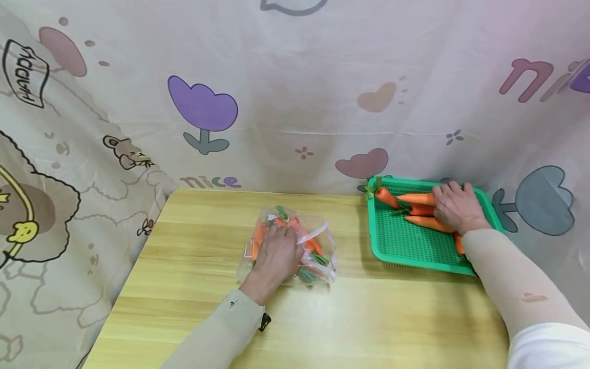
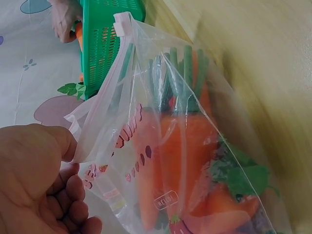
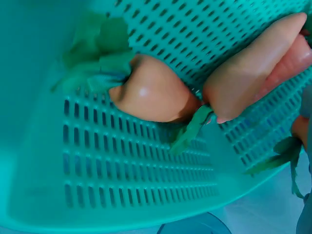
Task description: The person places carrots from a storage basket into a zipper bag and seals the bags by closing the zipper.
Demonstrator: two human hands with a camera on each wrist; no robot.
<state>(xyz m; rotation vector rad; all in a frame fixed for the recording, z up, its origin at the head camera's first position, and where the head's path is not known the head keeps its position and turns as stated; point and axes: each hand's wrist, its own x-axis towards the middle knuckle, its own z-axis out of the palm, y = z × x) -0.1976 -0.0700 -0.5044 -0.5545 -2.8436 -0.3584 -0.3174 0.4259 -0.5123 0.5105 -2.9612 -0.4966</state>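
Note:
A clear zip bag (image 1: 251, 269) of carrots lies on the table, pink print on its film. My left hand (image 1: 281, 251) is over it in the head view. In the left wrist view the thumb and forefinger of my left hand (image 2: 39, 170) pinch the edge of the bag (image 2: 243, 92) near its zip, and carrots (image 2: 183, 136) with green stems show through. To the right, my right hand (image 1: 458, 207) reaches into a green basket (image 1: 375, 241) with its fingers down among carrots (image 1: 426, 222). Whether it grips one, I cannot tell; its fingertips are hidden.
The basket stands at the table's back right, near the printed curtain (image 1: 295, 102). In the right wrist view carrots (image 3: 151, 90) with green leaves lie against the slotted wall. The wood table (image 1: 322, 323) extends in front of the bag and basket.

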